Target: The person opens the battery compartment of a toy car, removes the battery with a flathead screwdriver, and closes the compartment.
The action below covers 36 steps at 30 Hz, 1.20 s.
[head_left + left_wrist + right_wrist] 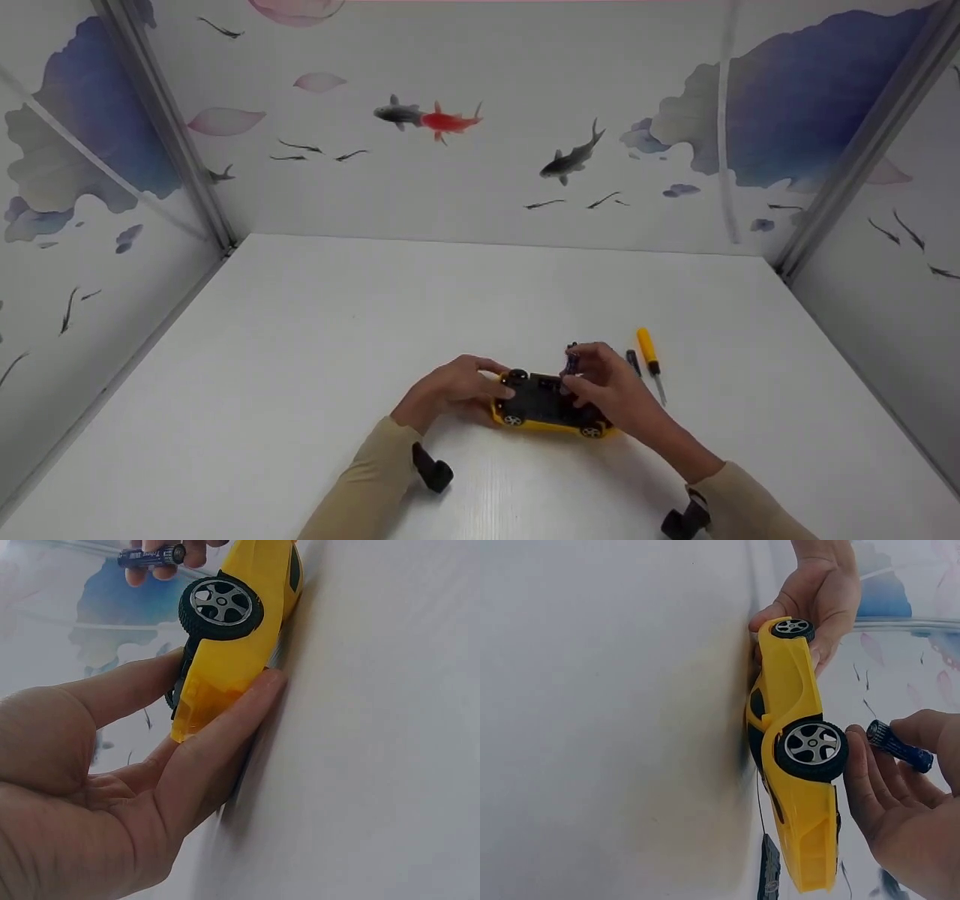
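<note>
A yellow toy car [553,429] lies tipped with its black underside [541,401] facing up and toward me in the head view. My left hand [457,384] grips one end of it, thumb on the underside and fingers along the yellow body. Between the thumb and fingers of my right hand [607,386] is a small dark-blue battery [900,746], pinched close over an opening [550,380] in the car's underside. Lettering shows on the battery in the left wrist view. Two wheels [812,751] face the right wrist camera.
On the white table [337,315], right of the car, lies a screwdriver [647,349] with a yellow handle and metal shaft. A small dark cylinder [633,363] lies beside it. Printed wall panels [480,180] enclose the back and sides.
</note>
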Available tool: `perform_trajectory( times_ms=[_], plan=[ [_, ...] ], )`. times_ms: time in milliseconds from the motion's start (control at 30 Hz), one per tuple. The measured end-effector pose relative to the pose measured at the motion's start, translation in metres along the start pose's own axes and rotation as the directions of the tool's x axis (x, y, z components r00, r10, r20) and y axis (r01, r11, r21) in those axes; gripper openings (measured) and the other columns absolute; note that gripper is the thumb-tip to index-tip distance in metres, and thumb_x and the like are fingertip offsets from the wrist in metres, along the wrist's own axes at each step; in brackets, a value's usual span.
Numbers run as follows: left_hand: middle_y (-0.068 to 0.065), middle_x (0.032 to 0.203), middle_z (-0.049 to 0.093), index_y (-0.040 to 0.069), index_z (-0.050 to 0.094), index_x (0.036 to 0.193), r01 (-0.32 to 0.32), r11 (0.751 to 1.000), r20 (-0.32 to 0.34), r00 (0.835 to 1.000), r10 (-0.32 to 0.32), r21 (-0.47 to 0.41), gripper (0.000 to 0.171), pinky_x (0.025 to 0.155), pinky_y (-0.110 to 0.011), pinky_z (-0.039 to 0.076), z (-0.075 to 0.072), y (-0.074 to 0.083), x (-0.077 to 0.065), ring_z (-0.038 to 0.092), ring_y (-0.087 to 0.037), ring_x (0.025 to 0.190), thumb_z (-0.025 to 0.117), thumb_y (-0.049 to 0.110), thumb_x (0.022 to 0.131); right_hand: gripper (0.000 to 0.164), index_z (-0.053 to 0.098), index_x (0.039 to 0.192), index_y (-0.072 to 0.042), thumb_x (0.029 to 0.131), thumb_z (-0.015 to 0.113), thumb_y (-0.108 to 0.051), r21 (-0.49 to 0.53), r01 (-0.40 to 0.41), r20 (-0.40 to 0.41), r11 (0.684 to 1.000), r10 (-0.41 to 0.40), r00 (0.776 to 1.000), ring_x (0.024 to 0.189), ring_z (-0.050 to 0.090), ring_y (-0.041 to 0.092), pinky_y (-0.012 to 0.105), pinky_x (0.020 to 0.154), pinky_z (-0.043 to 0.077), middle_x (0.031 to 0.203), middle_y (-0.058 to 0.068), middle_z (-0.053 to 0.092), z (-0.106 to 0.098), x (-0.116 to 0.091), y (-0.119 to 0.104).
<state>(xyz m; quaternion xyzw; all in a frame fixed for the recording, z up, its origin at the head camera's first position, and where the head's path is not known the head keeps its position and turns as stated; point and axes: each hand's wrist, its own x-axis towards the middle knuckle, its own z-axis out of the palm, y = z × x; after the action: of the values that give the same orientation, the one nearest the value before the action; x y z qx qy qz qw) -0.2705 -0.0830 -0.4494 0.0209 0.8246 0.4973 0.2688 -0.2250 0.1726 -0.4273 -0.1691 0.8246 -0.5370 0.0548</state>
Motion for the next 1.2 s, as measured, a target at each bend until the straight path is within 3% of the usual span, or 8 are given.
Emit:
perform_trajectory(
  times_ms=[200,400,700,1000,1200],
  plan=[
    [-0.013,0.124,0.066,0.013,0.066,0.130,-0.019,0.996,0.024,0.999,0.021,-0.082,0.049,0.087,-0.032,0.057,0.000,-0.002,-0.001,0.067,-0.020,0.098,0.080,0.020,0.084,0.048,0.043,0.134,-0.007,0.094,0.068,-0.011,0.017,-0.013,-0.063,1.000,0.014,0.998,0.091,0.070,0.021,0.026,0.073,0.059,0.111,0.020,0.064,-0.003,-0.001,0.001],
    [-0.012,0.121,0.068,0.013,0.066,0.131,-0.053,0.996,0.023,0.998,0.055,-0.075,0.050,0.089,-0.030,0.055,-0.001,-0.004,-0.003,0.069,-0.018,0.097,0.080,0.022,0.083,0.046,0.047,0.131,-0.011,0.092,0.071,-0.011,0.000,-0.035,-0.103,0.999,0.035,0.994,0.089,0.070,0.022,0.025,0.071,0.060,0.110,0.020,0.063,-0.005,-0.003,0.002],
    [-0.013,0.123,0.068,0.013,0.066,0.131,-0.047,0.996,0.030,0.998,0.050,-0.078,0.050,0.085,-0.030,0.057,-0.001,-0.003,-0.003,0.069,-0.019,0.097,0.080,0.022,0.083,0.050,0.048,0.133,-0.009,0.089,0.074,-0.012,0.051,-0.061,-0.075,0.997,0.065,0.995,0.087,0.069,0.021,0.025,0.068,0.059,0.113,0.022,0.059,-0.011,-0.004,0.006],
    [-0.013,0.124,0.067,0.012,0.065,0.132,-0.043,0.995,0.035,0.998,0.046,-0.089,0.051,0.087,-0.030,0.057,-0.001,-0.003,-0.003,0.069,-0.019,0.098,0.080,0.021,0.084,0.063,0.046,0.136,-0.007,0.083,0.079,-0.005,0.078,-0.141,-0.064,0.987,0.146,0.987,0.092,0.068,0.021,0.027,0.073,0.061,0.116,0.019,0.057,-0.012,-0.005,0.004],
    [-0.012,0.120,0.069,0.014,0.066,0.131,-0.044,0.996,0.027,0.999,0.046,-0.080,0.050,0.086,-0.031,0.057,-0.001,-0.004,-0.004,0.069,-0.018,0.097,0.080,0.022,0.083,0.061,0.048,0.136,-0.007,0.083,0.079,-0.005,0.020,-0.115,-0.064,0.993,0.116,0.991,0.093,0.067,0.022,0.027,0.072,0.061,0.116,0.018,0.056,-0.017,-0.005,0.003]
  ],
)
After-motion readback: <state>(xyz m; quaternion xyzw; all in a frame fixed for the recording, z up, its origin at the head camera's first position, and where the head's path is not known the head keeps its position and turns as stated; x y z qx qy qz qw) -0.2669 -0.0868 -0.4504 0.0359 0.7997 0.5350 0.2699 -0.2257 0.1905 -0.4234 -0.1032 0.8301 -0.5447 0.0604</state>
